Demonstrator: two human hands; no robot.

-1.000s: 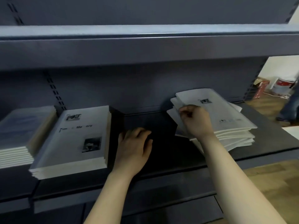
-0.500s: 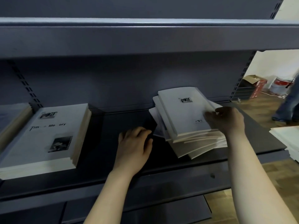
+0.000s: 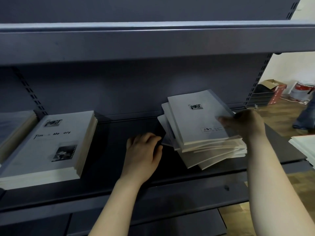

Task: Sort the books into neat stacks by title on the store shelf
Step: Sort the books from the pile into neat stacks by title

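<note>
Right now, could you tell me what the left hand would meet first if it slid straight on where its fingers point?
Probably the jutting left edge of the untidy book pile, just beyond the left hand; depth is unclear, so it might slip past to the shelf's back panel.

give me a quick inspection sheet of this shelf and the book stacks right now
surface: dark shelf, bare between the stacks
job's things: neat stack at left, squared; far-left stack partly out of view; skewed stack at right, books fanned
clutter: white pile beyond the shelf's right end
hands: left hand rests on the shelf beside the skewed stack; right hand grips that stack's right edge, blurred
cables: white cord, seemingly, on the floor
surroundings: cardboard box, bucket, person's leg, wooden floor
</note>
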